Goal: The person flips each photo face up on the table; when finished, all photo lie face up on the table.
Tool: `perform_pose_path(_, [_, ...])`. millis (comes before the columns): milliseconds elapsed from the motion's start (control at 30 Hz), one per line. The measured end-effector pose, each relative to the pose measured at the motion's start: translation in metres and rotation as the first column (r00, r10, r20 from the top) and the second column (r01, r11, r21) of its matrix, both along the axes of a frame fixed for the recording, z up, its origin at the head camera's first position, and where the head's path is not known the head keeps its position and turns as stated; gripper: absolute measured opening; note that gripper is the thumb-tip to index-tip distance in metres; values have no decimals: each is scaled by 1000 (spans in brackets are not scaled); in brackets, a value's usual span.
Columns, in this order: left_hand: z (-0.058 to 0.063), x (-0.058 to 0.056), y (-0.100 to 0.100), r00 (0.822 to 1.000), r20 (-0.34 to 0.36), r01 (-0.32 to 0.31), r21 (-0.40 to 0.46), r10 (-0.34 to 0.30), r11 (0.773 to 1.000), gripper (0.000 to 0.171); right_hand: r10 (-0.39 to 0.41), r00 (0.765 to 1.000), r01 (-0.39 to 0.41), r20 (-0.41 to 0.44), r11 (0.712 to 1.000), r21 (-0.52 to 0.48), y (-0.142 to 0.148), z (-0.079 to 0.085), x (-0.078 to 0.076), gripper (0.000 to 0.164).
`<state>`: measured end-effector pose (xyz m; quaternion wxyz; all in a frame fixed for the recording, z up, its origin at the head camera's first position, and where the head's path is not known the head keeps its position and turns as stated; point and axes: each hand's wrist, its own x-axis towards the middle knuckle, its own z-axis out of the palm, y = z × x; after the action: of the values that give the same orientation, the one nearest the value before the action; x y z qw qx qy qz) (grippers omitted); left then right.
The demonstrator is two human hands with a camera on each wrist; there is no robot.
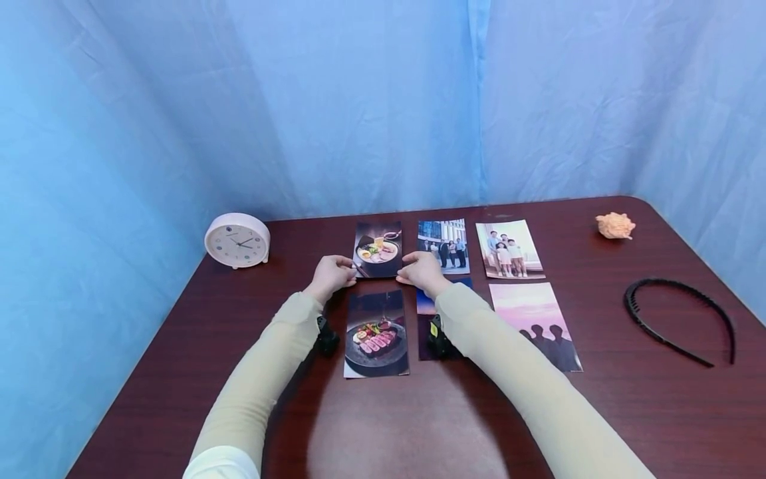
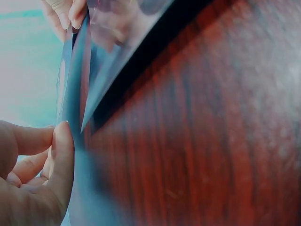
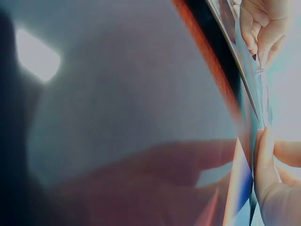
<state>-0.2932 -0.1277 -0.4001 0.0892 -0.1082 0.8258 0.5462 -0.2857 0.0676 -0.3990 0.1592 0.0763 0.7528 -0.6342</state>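
A photo of a noodle bowl (image 1: 378, 249) is at the back of the table, in the left column of photos. My left hand (image 1: 329, 276) pinches its near left corner between thumb and finger. At the near right corner, my right hand (image 1: 423, 271) pinches it the same way. Both wrist views show the thumbs and fingers on the photo's edge. Just nearer lies a photo of sliced steak (image 1: 377, 336). Beside the right hand is a photo of people outside a building (image 1: 445, 243). Under the right forearm, a dark blue sky photo (image 1: 426, 303) is partly hidden.
Farther right lie a family photo (image 1: 510, 249) and a pink-sky photo with silhouettes (image 1: 529, 306), partly covered by the right sleeve. A white clock (image 1: 237, 241) stands at back left. A peach flower-like object (image 1: 615, 225) and black headband (image 1: 676, 283) lie on the right.
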Motion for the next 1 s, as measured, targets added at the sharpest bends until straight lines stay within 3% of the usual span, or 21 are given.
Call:
perform_pose_path(433, [-2, 1, -3, 999, 36, -7, -39, 8, 999, 31, 1, 1000, 0, -8, 1000, 25, 1, -5, -3, 41])
perform_pose_path(700, [-2, 1, -5, 1000, 20, -8, -49, 9, 999, 29, 7, 1000, -8, 10, 1000, 14, 1, -1, 0, 41])
perform_pose_path(1000, [5, 8, -10, 1000, -16, 12, -126, -14, 992, 28, 37, 999, -36, -11, 999, 18, 6, 8, 4, 39])
